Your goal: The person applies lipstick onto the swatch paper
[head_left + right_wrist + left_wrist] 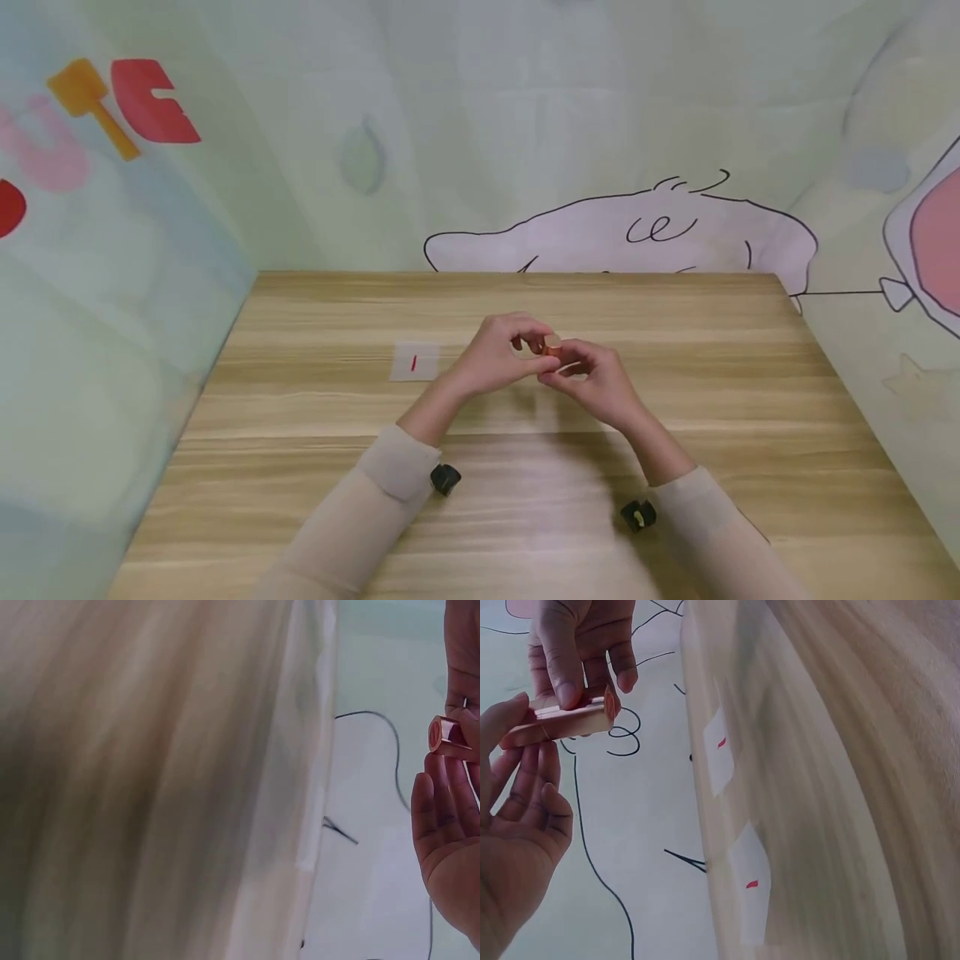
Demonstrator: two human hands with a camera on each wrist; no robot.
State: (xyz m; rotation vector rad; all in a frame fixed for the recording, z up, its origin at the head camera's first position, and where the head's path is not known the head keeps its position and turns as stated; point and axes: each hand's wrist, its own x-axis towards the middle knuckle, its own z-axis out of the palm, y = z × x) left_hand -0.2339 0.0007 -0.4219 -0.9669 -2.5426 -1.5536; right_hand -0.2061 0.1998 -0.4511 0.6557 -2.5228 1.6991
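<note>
Both hands hold a small, shiny copper-coloured tube (552,351), about lipstick-sized, above the table. My left hand (498,354) pinches one end between thumb and fingers. From the other side, my right hand (596,383) grips it with thumb and fingertips. In the left wrist view the tube (574,722) lies nearly level, its end face with a rounded outline turned toward the right. The right wrist view shows an end of the tube (436,735) at the right edge, with the rest cut off or covered by fingers.
A white card (415,361) with a red stroke lies on the wooden table (315,483), left of the hands. The left wrist view shows two such cards, one (720,754) beyond the other (751,896). Printed cloth walls (480,125) rise behind and beside the table.
</note>
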